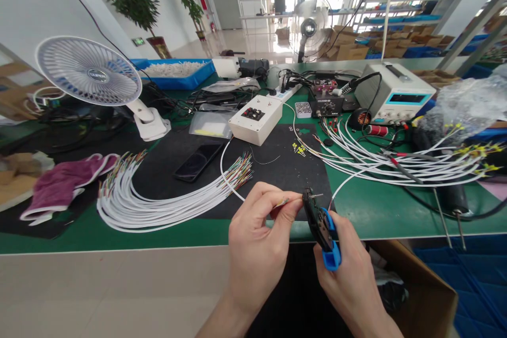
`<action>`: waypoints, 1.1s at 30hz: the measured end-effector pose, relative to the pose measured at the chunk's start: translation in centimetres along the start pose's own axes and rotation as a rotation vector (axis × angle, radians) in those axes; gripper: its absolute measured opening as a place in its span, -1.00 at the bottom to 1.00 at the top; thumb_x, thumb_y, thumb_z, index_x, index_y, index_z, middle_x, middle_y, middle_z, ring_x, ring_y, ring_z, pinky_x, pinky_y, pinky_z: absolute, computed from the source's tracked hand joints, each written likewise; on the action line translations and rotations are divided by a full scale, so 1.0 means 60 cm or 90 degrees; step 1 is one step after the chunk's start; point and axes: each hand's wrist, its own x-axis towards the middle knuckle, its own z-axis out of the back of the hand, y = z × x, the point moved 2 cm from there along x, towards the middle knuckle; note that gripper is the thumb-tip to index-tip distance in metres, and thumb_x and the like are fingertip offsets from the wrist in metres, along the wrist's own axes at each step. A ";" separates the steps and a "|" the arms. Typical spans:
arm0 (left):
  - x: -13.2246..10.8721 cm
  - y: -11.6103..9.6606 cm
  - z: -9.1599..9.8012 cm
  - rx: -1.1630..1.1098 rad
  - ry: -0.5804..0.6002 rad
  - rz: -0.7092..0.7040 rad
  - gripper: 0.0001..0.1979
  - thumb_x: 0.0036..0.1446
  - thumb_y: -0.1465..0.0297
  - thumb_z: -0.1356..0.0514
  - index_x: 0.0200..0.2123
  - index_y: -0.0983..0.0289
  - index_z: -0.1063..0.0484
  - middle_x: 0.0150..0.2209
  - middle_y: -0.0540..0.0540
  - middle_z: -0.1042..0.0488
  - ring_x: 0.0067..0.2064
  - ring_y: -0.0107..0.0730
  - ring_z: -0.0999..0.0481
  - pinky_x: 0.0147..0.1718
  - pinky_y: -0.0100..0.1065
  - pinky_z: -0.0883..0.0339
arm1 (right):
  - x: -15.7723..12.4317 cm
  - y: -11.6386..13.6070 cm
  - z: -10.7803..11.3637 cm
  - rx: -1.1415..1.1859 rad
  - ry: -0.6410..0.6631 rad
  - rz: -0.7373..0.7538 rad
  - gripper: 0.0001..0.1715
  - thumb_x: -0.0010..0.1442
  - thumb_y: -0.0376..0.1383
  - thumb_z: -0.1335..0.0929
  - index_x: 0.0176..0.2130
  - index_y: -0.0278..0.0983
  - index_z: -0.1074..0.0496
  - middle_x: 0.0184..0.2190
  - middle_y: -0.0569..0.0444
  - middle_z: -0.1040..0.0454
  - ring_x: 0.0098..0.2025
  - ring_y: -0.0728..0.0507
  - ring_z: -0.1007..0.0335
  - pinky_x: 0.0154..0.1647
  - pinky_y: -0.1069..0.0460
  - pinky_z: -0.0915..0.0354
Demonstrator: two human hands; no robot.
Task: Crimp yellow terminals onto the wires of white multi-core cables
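While both hands work in the air just past the near edge of a green-topped bench (376, 211), the left hand (257, 237) is closed in a pinch. Its thumb and forefinger grip the bared, coloured wire tips (283, 202) of a thin white cable (227, 182), which curves away over a black rubber mat (277, 169). The right hand (352, 274) is wrapped shut around black crimping pliers with blue handles (322, 229). The nose of the pliers points up and meets the wire tips between the two hands, and a small metal pin pokes out of it to the right. How far the nose has closed is too small to tell. To the left on the mat lies a fanned bundle of white cables with multicoloured ends (158, 200), beside a dark smartphone (198, 161) and a white switch box (256, 119). A second spread of white cables with yellow tips (396, 161) lies to the right, and an open brown cardboard box (420, 285) sits below the bench edge. The likely trouble lies in the fineness of the grip. The tips are held by fingertips alone, so a small slip or a tilt of the pliers could make the nose bite off-centre and nick or sever strands. The left fingertips sit very near the nose and could be pinched. Because the work hangs beyond the bench, any loosened piece would probably drop toward the box.
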 end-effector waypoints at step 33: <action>-0.013 0.012 0.010 -0.036 0.037 0.042 -0.87 0.41 0.43 -0.22 -0.25 0.21 -0.54 -0.25 0.03 -0.49 -0.22 -0.38 -0.48 -0.23 -0.36 -0.34 | -0.006 0.000 -0.008 0.001 -0.012 0.001 -0.33 0.18 -0.46 -0.34 0.24 -0.14 -0.26 0.04 -0.06 -0.46 0.06 -0.32 -0.44 0.07 -0.22 -0.39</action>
